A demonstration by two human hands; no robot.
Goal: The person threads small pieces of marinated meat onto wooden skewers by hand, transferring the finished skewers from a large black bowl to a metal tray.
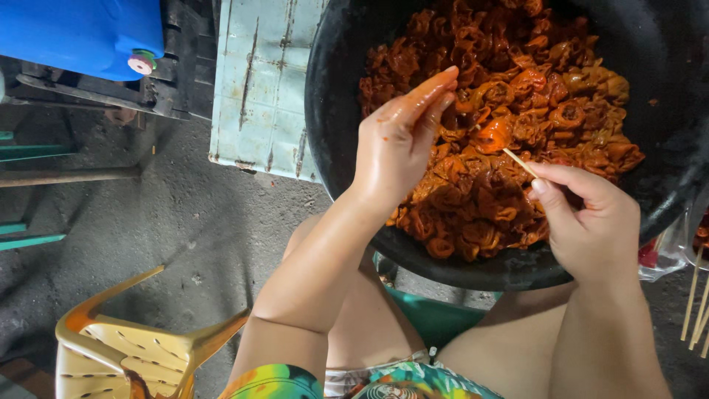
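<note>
Two bare hands work over a wide black basin (347,44) heaped with reddish-orange marinated meat pieces (517,111). The left hand (399,144) reaches in from the forearm below, wrist bent, its fingers (432,92) stretched long and close together, glossy with sauce, tips just at the meat; its grip is loose and mostly open, with nothing clearly clasped. The right hand (591,222) sits at the basin's near rim, knuckles curled, its grip pinched tight between thumb and fingertips on a thin bamboo skewer (519,161) whose point angles up and left over the meat. More skewers (698,303) lie at the right edge. A yellow plastic chair (140,347) stands on the concrete floor (177,222) lower left, a blue container (81,33) upper left.
</note>
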